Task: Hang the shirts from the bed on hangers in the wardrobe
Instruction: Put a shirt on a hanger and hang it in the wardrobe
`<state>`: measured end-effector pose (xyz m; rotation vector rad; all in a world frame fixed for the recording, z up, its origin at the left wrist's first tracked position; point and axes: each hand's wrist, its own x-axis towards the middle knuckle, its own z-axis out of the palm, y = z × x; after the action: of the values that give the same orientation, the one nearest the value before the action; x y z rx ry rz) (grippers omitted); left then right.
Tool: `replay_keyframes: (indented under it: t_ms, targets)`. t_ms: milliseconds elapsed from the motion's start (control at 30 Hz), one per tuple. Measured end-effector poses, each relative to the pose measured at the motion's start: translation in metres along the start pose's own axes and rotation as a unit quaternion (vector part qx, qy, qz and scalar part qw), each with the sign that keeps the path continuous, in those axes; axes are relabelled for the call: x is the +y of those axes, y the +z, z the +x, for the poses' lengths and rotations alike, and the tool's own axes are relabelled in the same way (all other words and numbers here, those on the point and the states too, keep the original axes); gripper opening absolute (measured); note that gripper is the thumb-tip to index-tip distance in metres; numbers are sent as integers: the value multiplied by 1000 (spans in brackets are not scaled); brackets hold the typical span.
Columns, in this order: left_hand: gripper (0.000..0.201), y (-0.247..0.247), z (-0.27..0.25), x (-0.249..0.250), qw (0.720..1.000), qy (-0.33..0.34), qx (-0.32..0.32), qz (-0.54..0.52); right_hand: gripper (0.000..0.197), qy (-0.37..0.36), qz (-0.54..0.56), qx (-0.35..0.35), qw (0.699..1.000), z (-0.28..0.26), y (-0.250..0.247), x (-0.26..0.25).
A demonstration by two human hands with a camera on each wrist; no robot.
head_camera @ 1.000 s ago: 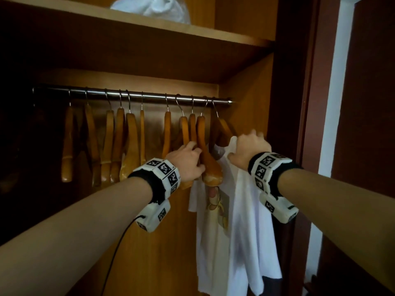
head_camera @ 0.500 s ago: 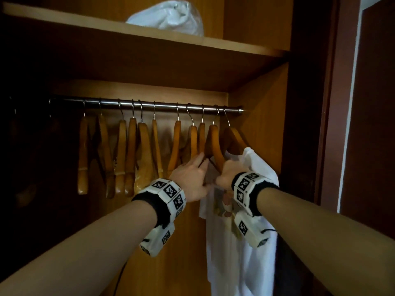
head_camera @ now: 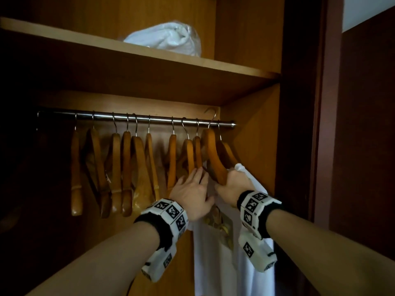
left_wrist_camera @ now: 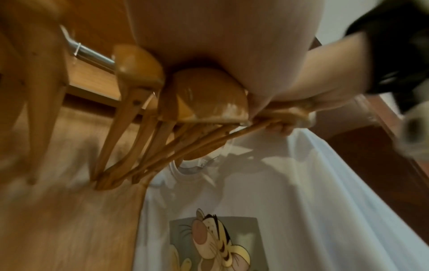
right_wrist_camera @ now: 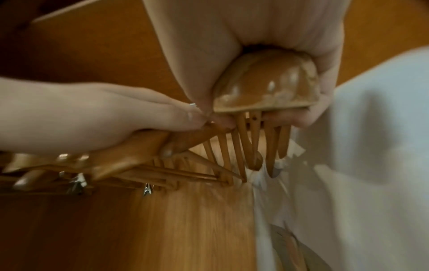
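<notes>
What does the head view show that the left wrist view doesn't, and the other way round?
Only the head view: the full rail, the raised hanger's hook above it, unhooked, the shelf with a white bundle, and the left hand with straight fingers against the empty hangers.

Only the left wrist view: the T-shirt's collar and the tiger cartoon print, clearly.

Both: the right hand gripping the lifted hanger, and the white T-shirt.
</notes>
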<state>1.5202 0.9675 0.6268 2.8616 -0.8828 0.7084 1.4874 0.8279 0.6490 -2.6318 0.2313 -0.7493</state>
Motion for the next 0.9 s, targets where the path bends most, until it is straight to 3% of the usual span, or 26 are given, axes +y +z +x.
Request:
replay_keyframes:
  t_ms: [167,300,500,600,667,733,900]
  targets:
    - [84,4,-6,16,1000,26,-1,13,60,-8,2,-2,1000,-54,-34,34]
    - [85,-5,-5,39,999,22,33,-5,29,9,-3,-15,1000,-105,-68,73]
    - [94,-12,-14,103,990,-48,80,-109,21,6,-24,-41,999,-211,-139,139]
    - [96,-3,-41,154,977,-41,69,-195,28,32,0,-60,998,-283,-176,169]
    - [76,4,-69,196,963,-31,66,-258,30,63,4,-79,995,-330,-198,186]
    - [54,8,-100,242,964,-15,45,-262,29,104,11,-98,990,-376,-220,204]
    - [54,9,-171,356,970,99,2,-222,21,189,-82,-107,973,-481,-275,258]
